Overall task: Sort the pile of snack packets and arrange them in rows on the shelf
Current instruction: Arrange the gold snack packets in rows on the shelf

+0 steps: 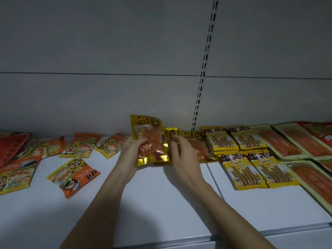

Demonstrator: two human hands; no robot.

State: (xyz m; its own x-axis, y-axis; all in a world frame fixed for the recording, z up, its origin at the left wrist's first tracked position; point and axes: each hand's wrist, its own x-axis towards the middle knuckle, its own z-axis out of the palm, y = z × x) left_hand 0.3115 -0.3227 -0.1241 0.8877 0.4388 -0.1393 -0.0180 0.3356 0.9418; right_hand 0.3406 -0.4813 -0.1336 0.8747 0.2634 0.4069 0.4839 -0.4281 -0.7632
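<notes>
My left hand (132,150) grips a gold foil snack packet (149,139) and holds it tilted up off the white shelf (161,203), near the back wall. My right hand (181,151) reaches in beside it, fingers curled over a second gold packet (170,133) that lies behind the first. Another gold packet (199,146) lies flat just right of that hand. Loose orange-and-yellow cartoon packets (73,177) are scattered on the left of the shelf.
Yellow biscuit-stick packets (251,169) lie in two rows right of centre. Large green-edged orange packets (280,142) fill the far right. A red packet (10,150) sits at the far left. The shelf's front edge (233,238) runs below my forearms.
</notes>
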